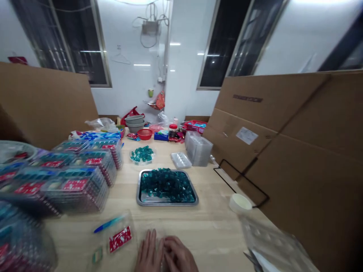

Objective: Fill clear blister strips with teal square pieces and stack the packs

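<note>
My left hand (149, 252) lies flat at the near edge of the table, fingers stretched forward. Beside it, my right hand (179, 255) has its fingers bent together against the left thumb; whatever they pinch is hidden. A faint clear plastic edge shows around the fingertips, too blurred to name. Left of the hands are a red-and-white printed packet (120, 239) on clear plastic, a blue pen-like stick (108, 224) and a small green-edged piece (97, 255). Beyond the hands, a metal tray (167, 204) holds a heap of dark teal translucent pieces (168, 185).
Stacked clear packs (76, 189) fill the left side. Farther back are a dish of teal pieces (142, 154), clear plastic trays (200, 151) and a red bowl (145, 134). Tape (240, 203), scissors (253, 260) and a cardboard wall (297, 151) are at right.
</note>
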A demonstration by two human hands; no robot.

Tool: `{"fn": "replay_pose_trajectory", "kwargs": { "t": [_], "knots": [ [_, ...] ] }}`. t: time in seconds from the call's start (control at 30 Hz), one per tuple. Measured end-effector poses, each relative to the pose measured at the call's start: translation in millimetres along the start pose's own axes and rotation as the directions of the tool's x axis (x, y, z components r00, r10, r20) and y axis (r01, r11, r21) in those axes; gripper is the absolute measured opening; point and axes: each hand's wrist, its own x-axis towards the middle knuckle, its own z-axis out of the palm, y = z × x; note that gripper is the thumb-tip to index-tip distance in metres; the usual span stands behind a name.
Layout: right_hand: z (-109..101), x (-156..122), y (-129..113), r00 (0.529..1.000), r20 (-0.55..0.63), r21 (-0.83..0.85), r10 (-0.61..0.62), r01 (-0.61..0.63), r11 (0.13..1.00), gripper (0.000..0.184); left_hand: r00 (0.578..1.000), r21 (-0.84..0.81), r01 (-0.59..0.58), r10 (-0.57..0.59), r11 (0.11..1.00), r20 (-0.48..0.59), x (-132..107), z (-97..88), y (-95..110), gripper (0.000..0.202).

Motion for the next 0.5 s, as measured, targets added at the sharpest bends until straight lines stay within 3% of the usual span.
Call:
{"fn": "replay_pose_trajectory", "kwargs": {
  "t": [0.13,0.2,0.3,0.37,0.5],
  "knots": [
    [-18,63,-5,0.995,-0.055,0.003,0.08,-0.08,0.997,0.02,0.995,0.038,-0.089,0.088,0.995,0.044,3,-1.9,5,0.048],
    [-20,97,3,0.995,-0.033,-0.145,0.095,-0.099,0.984,0.019,0.994,0.026,-0.094,0.092,0.995,0.067,5,-7.7,1,0.042],
    [-11,138,19,0.977,-0.042,-0.45,0.209,-0.205,0.869,0.018,0.993,-0.012,-0.06,0.06,0.998,0.099,8,-10.2,-5,0.031],
    [-2,156,25,0.96,-0.08,-0.556,0.268,-0.266,0.788,0.016,0.995,-0.022,-0.044,0.046,0.999,0.088,8,-7.6,-6,0.025],
    [10,165,29,0.949,-0.126,-0.612,0.29,-0.305,0.73,0.011,0.999,-0.074,-0.02,0.023,0.997,0.042,8,-2.4,-3,0.027]
  ]
}}
